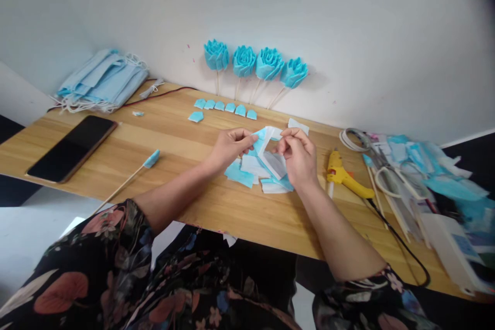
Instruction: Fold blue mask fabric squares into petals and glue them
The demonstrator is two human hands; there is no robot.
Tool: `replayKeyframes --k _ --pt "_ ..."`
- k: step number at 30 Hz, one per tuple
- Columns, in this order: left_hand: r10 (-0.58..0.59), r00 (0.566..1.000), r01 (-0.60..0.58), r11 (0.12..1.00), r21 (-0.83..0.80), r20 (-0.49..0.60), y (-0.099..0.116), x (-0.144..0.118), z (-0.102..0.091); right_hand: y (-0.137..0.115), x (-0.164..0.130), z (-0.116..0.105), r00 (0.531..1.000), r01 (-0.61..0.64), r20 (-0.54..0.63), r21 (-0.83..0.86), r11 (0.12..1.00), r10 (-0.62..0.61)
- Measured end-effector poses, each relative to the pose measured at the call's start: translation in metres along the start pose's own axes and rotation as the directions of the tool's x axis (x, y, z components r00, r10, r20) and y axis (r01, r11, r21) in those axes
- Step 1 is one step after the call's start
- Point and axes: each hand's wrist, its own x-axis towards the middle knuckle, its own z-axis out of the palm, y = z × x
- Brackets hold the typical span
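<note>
Wooden tabletop [185, 136] crosses the frame. At centre, left hand [234, 145] pinches the sheet [264, 139] between fingers; right hand [299, 154] bends its fingers at the edge, grip unclear. Gentle, even tension should keep folds neat. Flowers [266, 66] lean at upper centre.

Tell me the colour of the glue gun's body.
Yellow; the glue gun shows in the head view.

One head-worn camera looks forward and steeply down over the nearby table [240, 216] toward the wall [348, 36].
</note>
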Motion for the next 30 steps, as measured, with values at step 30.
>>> replayKeyframes --k 30 --pt "-0.016 1.000 0.017 0.994 0.106 -0.005 -0.0029 0.0002 0.0014 0.0007 -0.0030 0.0003 0.992 0.059 0.129 -0.409 0.911 -0.006"
